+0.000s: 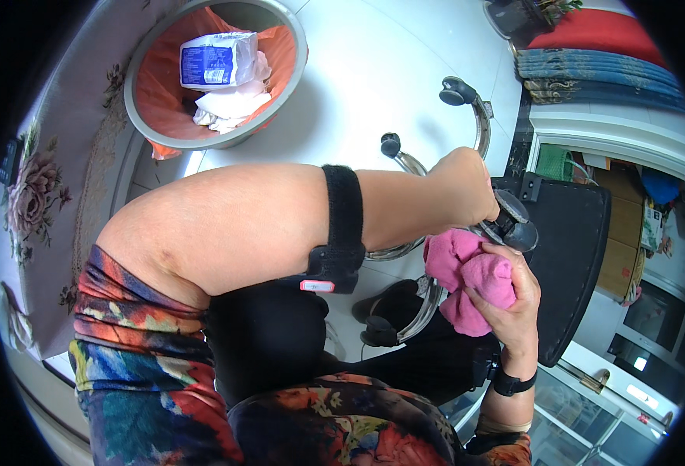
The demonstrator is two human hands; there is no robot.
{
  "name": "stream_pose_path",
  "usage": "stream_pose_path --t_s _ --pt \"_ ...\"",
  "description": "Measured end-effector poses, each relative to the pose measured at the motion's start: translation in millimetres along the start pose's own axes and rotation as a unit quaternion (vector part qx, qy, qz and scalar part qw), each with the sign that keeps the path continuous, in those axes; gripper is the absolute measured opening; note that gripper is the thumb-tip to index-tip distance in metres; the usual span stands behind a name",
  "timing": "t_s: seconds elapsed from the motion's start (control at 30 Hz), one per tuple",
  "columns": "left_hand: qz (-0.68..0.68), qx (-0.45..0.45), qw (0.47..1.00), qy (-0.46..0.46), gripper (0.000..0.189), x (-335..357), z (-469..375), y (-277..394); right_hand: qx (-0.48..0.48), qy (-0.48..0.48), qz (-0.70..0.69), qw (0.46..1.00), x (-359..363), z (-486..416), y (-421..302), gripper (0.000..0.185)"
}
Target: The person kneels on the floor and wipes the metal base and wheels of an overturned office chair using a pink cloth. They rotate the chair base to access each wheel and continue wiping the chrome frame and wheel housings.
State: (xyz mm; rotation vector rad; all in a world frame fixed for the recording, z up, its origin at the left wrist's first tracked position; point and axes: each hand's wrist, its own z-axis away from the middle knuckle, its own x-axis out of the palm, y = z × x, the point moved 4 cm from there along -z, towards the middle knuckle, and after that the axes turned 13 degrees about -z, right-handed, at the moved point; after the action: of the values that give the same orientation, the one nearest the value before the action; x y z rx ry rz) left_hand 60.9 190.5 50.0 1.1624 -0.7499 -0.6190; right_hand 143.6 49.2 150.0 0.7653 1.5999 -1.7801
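My left arm reaches across the view with a black strap round the forearm. My left hand is bent down at the wrist, its fingers at a black caster on a curved chrome leg of a tipped-over chair; the fingertips are mostly hidden. A bunched pink cloth is gripped in my right hand, just below that caster. More black casters, one at the top and one lower down, sit on other curved chrome legs. The chair's black padded panel lies to the right.
A grey bin with an orange liner, white packaging and crumpled paper stands at the upper left. A flower-patterned cloth cover hangs along the left. Folded blue textiles lie upper right, above an open compartment with cardboard boxes.
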Motion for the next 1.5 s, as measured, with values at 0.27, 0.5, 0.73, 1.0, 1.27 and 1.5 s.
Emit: stream_pose_path --t_s 0.27,0.5,0.73,1.0,1.27,1.5 --pt "-0.083 0.028 0.994 0.069 0.012 5.1 2.9 1.8 -0.002 0.005 -0.006 1.000 2.1 -1.9 -1.1 0.057" --pt "0.037 0.101 0.994 -0.002 0.011 3.6 -3.2 -7.2 0.035 0.014 -0.037 0.999 -1.5 0.9 1.6 0.056" --pt "0.043 0.091 0.994 -0.039 0.006 -10.6 5.2 2.2 0.050 0.025 -0.054 0.997 -3.7 2.9 1.8 0.056" --pt "0.143 0.080 0.981 -0.101 0.008 -13.4 12.9 1.5 0.051 0.029 -0.063 0.996 -7.6 5.1 2.4 0.055" --pt "0.187 0.143 0.966 -0.105 0.005 -37.3 19.9 22.8 0.057 0.070 -0.081 0.993 -13.7 10.5 1.5 0.053" --pt "-0.067 0.245 0.966 0.045 0.014 -86.7 21.7 44.1 0.028 0.062 -0.054 0.996 -20.6 12.8 -2.8 0.047"
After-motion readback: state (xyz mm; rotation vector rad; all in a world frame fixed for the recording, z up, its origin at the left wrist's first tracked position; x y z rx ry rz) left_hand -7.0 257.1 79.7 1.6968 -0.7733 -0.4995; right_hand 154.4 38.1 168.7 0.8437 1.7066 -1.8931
